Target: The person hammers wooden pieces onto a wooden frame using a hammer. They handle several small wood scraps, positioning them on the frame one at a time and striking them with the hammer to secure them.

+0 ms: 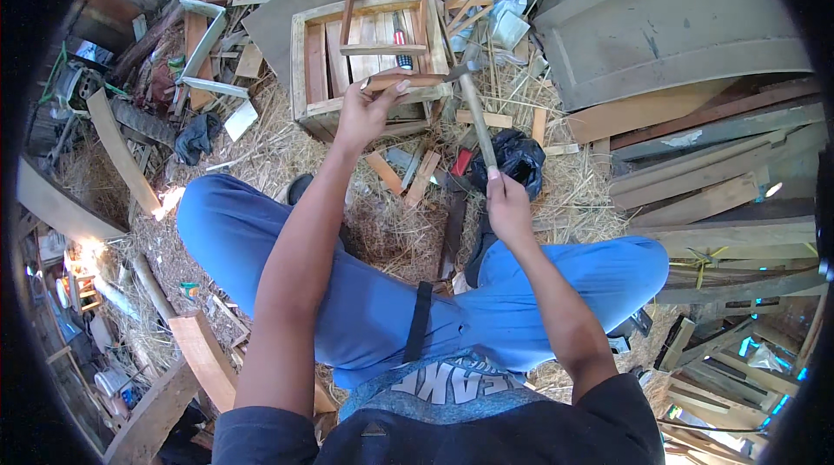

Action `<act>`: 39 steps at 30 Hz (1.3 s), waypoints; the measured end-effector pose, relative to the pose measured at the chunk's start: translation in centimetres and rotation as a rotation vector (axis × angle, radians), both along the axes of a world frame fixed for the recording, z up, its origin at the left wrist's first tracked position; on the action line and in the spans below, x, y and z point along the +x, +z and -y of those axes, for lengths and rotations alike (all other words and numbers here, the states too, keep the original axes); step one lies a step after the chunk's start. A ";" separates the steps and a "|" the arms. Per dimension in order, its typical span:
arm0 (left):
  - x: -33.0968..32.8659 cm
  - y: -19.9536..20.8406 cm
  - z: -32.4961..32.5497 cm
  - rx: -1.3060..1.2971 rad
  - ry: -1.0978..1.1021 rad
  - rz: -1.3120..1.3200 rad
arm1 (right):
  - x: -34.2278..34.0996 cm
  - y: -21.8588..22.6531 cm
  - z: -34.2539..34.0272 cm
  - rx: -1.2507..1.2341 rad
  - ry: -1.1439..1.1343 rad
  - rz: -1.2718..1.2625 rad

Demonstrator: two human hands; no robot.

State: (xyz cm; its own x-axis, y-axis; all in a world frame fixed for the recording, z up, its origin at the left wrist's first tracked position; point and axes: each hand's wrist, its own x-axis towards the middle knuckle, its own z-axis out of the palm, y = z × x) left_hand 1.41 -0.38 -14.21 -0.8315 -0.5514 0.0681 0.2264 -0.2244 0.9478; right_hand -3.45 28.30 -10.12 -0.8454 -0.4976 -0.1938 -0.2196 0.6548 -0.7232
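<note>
Left hand [365, 110] is pinching a wooden slat [407, 81] on the crate [314, 61]; right hand [506, 206] fingers are gripping the hammer [476, 117] handle.

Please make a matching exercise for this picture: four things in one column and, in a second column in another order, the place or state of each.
Things:
1. hammer
2. wooden slat
3. black bag
4. screwdriver

Places:
A. lying inside the wooden crate
B. held in the right hand
C. on the straw, beside the hammer handle
D. held by the left hand on the crate's front edge

Pairs: 1-B, 2-D, 3-C, 4-A
</note>
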 end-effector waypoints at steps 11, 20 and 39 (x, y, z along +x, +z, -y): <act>0.0 1.0 -0.2 0.024 -0.014 0.053 | 0.2 1.7 0.2 -0.283 -0.125 0.014; 0.2 0.2 0.3 -0.045 0.009 0.049 | -0.4 0.7 0.0 -0.004 -0.034 -0.053; -0.1 0.4 -0.1 -0.043 0.004 0.052 | 0.3 0.8 -0.1 -0.077 -0.077 -0.048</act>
